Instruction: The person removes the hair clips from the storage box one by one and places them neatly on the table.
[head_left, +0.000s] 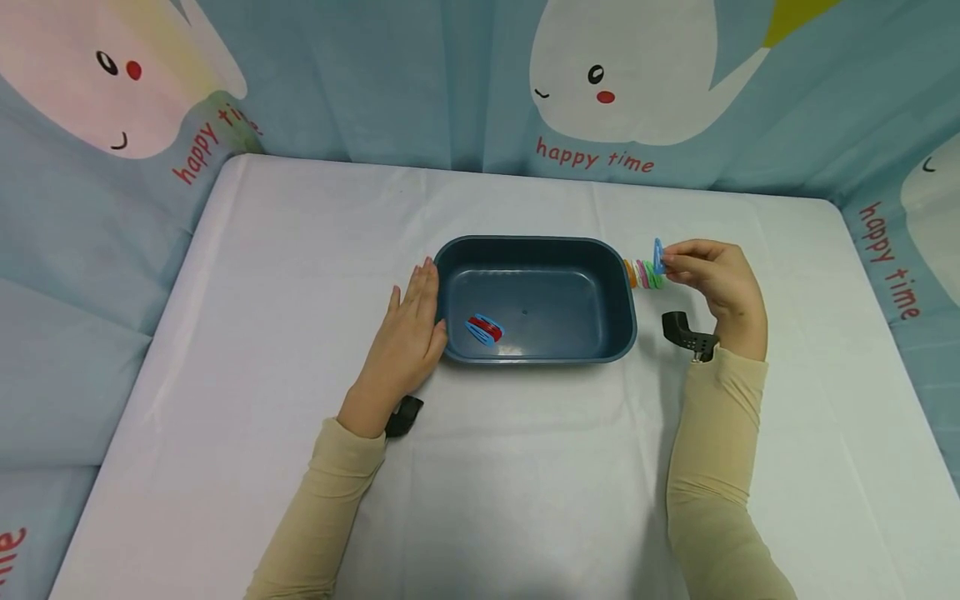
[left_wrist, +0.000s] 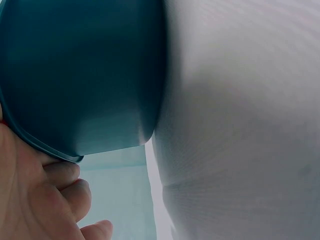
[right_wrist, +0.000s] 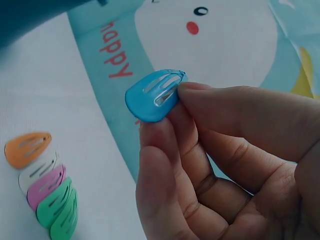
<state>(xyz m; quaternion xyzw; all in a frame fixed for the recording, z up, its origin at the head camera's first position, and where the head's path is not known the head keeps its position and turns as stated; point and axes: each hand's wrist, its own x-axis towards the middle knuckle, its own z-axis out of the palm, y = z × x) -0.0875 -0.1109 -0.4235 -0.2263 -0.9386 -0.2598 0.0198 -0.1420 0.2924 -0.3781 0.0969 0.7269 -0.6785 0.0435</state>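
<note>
Between thumb and fingers, my right hand (head_left: 716,279) pinches a blue snap hair clip (right_wrist: 154,95), held above the table just right of the basin. My left hand (head_left: 405,333) rests with fairly straight fingers against the left rim of a dark blue plastic basin (head_left: 536,360). Inside the basin, at its front left, lie a few blue and red hair clips (head_left: 484,328). Beside the basin's right end is a row of several hair clips: an orange clip (right_wrist: 27,149), a white one, a pink clip (right_wrist: 46,187) and green clips (right_wrist: 57,207).
A white cloth covers the table (head_left: 525,492). Blue curtains (head_left: 390,83) with printed whales hang behind and at both sides. A black wrist mount (head_left: 686,335) sits by the right wrist, another (head_left: 405,416) by the left.
</note>
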